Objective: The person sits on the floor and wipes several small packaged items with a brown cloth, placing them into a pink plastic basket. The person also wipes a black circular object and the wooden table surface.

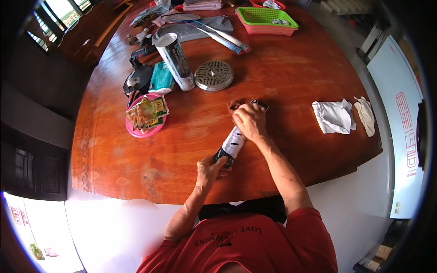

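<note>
In front of me a black-and-white cylindrical thing [233,143] lies slantwise, its far end pointing away and to the right; I cannot make out its exact kind. My left hand [211,170] grips its near, black end, thumb on top. At the far end my right hand [251,121] is closed round a brown cloth [235,105], which shows beside the knuckles. A small dark tip of the cylindrical thing sticks out past that hand, and the fingers hide the part beneath them.
On the reddish wooden table [182,177] stand a pink basket of packets [146,117], a tall shuttlecock tube [175,62], a round slotted metal lid [214,75] and a teal tissue pack [161,78]. Badminton rackets [223,38], a green basket [266,22] and white cloths [334,117] lie farther off.
</note>
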The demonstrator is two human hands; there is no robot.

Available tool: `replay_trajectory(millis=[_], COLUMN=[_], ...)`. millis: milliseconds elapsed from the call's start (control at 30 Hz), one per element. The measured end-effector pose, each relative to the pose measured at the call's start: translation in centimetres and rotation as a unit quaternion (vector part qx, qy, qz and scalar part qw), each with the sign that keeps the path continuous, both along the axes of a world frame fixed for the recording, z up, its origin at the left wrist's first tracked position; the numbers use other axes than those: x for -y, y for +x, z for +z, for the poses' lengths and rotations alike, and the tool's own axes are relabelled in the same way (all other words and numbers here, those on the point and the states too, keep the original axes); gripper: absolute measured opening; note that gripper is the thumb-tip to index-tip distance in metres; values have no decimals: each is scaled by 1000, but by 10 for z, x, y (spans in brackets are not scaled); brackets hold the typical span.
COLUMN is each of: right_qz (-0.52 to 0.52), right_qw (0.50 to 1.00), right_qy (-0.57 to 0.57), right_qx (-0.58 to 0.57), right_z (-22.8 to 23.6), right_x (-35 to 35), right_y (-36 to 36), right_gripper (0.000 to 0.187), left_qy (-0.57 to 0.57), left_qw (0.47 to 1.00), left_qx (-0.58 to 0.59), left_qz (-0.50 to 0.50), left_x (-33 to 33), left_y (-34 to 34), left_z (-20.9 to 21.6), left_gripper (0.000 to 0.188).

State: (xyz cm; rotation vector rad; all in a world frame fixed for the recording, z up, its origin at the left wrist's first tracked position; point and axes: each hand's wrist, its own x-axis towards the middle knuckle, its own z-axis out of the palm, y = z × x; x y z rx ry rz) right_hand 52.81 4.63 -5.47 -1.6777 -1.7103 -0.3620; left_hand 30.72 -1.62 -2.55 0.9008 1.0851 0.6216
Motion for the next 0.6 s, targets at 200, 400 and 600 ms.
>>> replay_trajectory(millis=[200,400,600], right_qz=[-89,-60,222], right_qw=[994,936,968], right_qy=[59,39,-1], right_qx=[4,-345,-118], right_z=[-17,40,35], right_x=[-18,13,74], right_y=[69,37,-74], right_gripper=[7,14,9], left_qy=[32,37,52], left_qw=[999,999,999], left_qx=[19,-8,-14], left_qz=[-1,-3,1], left_x=[-1,-1,0], left_y=[1,1,-4], left_z=[-3,2,-15], left_gripper=[28,28,25])
